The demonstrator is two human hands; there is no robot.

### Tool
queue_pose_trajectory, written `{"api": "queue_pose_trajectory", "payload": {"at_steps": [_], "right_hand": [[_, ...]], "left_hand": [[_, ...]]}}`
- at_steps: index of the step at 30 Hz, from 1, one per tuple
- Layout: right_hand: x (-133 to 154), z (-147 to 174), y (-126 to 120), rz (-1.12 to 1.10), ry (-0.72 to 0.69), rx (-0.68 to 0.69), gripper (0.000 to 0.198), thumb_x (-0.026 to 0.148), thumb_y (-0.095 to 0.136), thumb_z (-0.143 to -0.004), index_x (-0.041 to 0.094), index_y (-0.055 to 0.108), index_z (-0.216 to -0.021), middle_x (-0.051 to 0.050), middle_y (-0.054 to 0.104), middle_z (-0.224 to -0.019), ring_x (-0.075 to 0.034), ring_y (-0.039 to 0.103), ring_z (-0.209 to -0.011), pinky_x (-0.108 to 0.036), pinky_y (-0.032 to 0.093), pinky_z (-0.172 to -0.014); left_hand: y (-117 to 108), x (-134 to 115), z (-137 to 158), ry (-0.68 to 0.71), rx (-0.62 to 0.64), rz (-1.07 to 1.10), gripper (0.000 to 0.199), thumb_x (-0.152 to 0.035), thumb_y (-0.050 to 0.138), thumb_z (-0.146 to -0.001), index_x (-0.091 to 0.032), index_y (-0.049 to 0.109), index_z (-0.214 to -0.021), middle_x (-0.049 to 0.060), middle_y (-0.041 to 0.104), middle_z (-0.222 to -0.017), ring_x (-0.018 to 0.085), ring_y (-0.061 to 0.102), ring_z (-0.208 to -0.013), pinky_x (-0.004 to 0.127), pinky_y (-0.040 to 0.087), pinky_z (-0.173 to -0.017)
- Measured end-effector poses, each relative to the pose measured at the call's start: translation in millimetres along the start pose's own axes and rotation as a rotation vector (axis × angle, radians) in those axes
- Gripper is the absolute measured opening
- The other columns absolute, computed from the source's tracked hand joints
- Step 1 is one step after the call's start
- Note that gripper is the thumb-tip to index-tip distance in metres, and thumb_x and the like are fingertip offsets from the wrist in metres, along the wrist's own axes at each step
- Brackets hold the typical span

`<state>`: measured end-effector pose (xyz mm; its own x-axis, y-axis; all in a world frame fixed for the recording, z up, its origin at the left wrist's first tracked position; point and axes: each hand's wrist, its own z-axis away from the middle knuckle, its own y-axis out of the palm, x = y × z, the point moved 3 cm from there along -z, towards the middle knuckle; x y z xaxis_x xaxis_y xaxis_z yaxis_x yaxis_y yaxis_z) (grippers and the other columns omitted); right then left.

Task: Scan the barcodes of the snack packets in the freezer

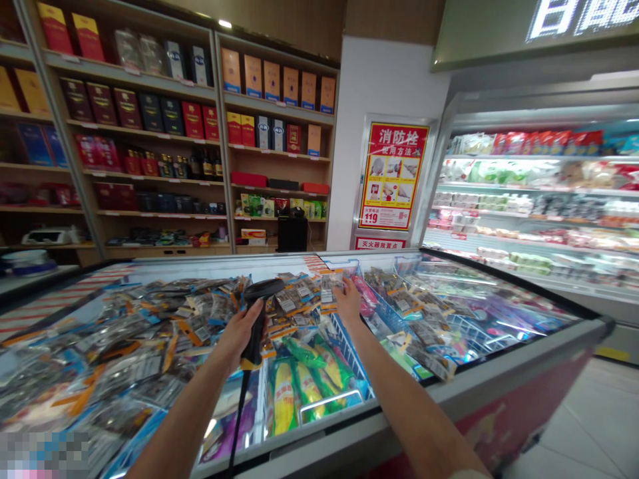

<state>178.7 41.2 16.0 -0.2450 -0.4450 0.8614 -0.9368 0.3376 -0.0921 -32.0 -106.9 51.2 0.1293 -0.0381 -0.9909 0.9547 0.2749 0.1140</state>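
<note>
My left hand (238, 336) grips a black barcode scanner (259, 303) by its handle, its head pointing right and its cable hanging down toward the freezer's front edge. My right hand (347, 301) holds up a small clear packet with an orange strip and label (328, 291), just right of the scanner head. Both hands hover over an open chest freezer (524, 356) filled with several similar packets (150, 332). Below my hands lie yellow and green corn packs (299, 386) in a blue wire basket.
Wooden shelves (150, 133) with boxed bottles stand behind the freezer. A red fire-hydrant poster (393, 176) hangs on the white pillar. A lit refrigerated display case (539, 199) fills the right. Tiled floor (599, 426) shows at the lower right.
</note>
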Motion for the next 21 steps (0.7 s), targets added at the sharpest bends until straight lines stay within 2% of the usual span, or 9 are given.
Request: {"api": "queue_pose_trajectory", "payload": {"at_steps": [4, 7, 11, 14, 18, 21], "right_hand": [[24.9, 1.1, 22.2, 0.106, 0.059, 0.011, 0.042, 0.021, 0.049, -0.066, 0.012, 0.051, -0.108, -0.008, 0.063, -0.090, -0.019, 0.058, -0.082, -0.029, 0.041, -0.076], [40.2, 2.9, 41.3, 0.219, 0.029, 0.059, 0.041, 0.017, 0.045, -0.069, 0.013, 0.049, -0.110, -0.010, 0.060, -0.099, -0.020, 0.054, -0.093, -0.030, 0.038, -0.081], [51.9, 8.9, 62.1, 0.351, -0.034, 0.195, 0.038, 0.017, 0.043, -0.073, 0.015, 0.047, -0.111, -0.009, 0.057, -0.107, -0.020, 0.050, -0.101, -0.030, 0.035, -0.086], [54.6, 13.5, 68.7, 0.410, -0.057, 0.278, 0.037, 0.020, 0.041, -0.076, 0.014, 0.046, -0.112, -0.010, 0.056, -0.108, -0.021, 0.049, -0.103, -0.033, 0.033, -0.088], [49.8, 11.9, 52.4, 0.400, -0.102, 0.255, 0.038, 0.024, 0.042, -0.077, 0.015, 0.045, -0.113, -0.010, 0.053, -0.113, -0.022, 0.045, -0.108, -0.035, 0.030, -0.091], [40.4, 7.6, 9.1, 0.424, -0.113, 0.238, 0.040, 0.027, 0.045, -0.074, 0.018, 0.047, -0.113, -0.009, 0.052, -0.114, -0.023, 0.044, -0.108, -0.037, 0.030, -0.091]], "left_hand": [[-8.6, -1.6, 5.4, 0.020, -0.029, 0.006, 0.042, -0.056, 0.054, -0.060, -0.014, 0.053, -0.057, 0.000, 0.054, -0.047, 0.008, 0.046, -0.039, 0.020, 0.036, -0.038], [-8.0, -0.6, 6.0, 0.028, -0.022, 0.014, 0.042, -0.055, 0.054, -0.060, -0.014, 0.053, -0.057, 0.000, 0.055, -0.049, 0.008, 0.047, -0.040, 0.019, 0.037, -0.039], [-8.1, 0.9, 6.1, 0.044, -0.016, 0.021, 0.041, -0.055, 0.054, -0.060, -0.014, 0.053, -0.058, 0.000, 0.055, -0.048, 0.008, 0.048, -0.041, 0.019, 0.038, -0.041], [-11.3, 1.3, 10.0, 0.036, -0.020, 0.002, 0.042, -0.056, 0.053, -0.061, -0.014, 0.053, -0.059, 0.000, 0.054, -0.048, 0.008, 0.048, -0.041, 0.019, 0.039, -0.041], [-13.4, 0.5, 18.0, 0.026, -0.021, -0.008, 0.040, -0.055, 0.054, -0.061, -0.014, 0.053, -0.061, -0.001, 0.054, -0.048, 0.009, 0.048, -0.041, 0.020, 0.039, -0.042], [-10.1, 0.0, 21.7, 0.016, -0.020, -0.004, 0.037, -0.052, 0.056, -0.060, -0.015, 0.052, -0.062, -0.002, 0.054, -0.049, 0.009, 0.049, -0.042, 0.020, 0.041, -0.043]]}}
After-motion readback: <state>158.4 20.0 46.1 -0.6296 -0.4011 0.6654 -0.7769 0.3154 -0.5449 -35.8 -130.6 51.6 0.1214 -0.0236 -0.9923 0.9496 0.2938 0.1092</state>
